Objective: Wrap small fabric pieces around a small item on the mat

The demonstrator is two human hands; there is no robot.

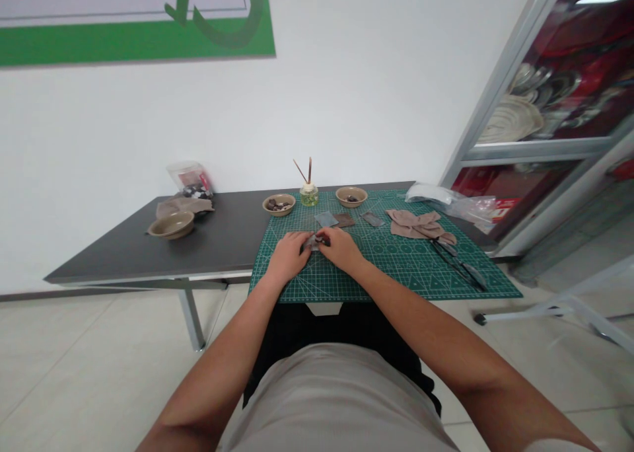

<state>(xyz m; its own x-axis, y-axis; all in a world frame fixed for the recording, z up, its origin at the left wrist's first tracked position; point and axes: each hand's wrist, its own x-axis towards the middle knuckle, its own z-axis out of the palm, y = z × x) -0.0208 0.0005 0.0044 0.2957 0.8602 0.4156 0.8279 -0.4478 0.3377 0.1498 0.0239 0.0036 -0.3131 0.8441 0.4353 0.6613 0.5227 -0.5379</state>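
Note:
My left hand (288,255) and my right hand (341,247) meet over the green cutting mat (396,267), fingers pinched together on a small grey pouch (313,242) with something dark in it. Just beyond them lie three small fabric squares: a grey one (325,219), a brown one (344,220) and another grey one (372,219). Two tan bowls (279,205) (351,196) with dark pieces stand at the mat's far edge, either side of a small reed diffuser bottle (309,193).
Beige cloth (419,225) and black scissors (458,262) lie on the mat's right. A tan bowl (171,225), cloth and a clear jar (191,178) sit on the dark table (212,240) at left. Plastic bags (456,204) lie far right, by a glass cabinet (555,102).

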